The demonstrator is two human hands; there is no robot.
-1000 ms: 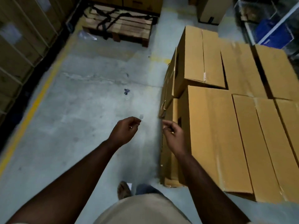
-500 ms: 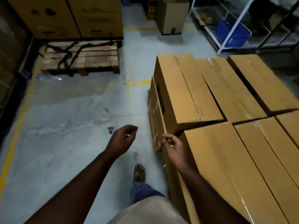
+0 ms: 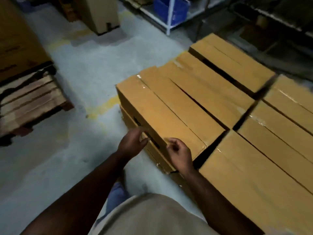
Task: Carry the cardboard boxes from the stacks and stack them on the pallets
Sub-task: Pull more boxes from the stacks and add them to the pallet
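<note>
Several long brown cardboard boxes lie packed side by side in a low stack on the right. The nearest left box [image 3: 169,114] rests on another box [image 3: 153,156] and has a dark handle slot in its near end. My left hand [image 3: 132,144] hovers at that slot with loosely bent fingers and holds nothing. My right hand [image 3: 180,154] hangs over the same box's near corner, fingers loosely curled, with nothing in it. More boxes [image 3: 264,175] of the stack fill the right side.
A wooden pallet [image 3: 33,102] with dark straps lies on the grey floor at the left, with big cartons [image 3: 18,41] behind it. An upright carton [image 3: 101,14] stands at the back. A white rack with a blue crate [image 3: 171,9] is at the back right.
The view has swung right and closer to the stack. Both hands moved forward from beside the stack to the near end of the top left box.
</note>
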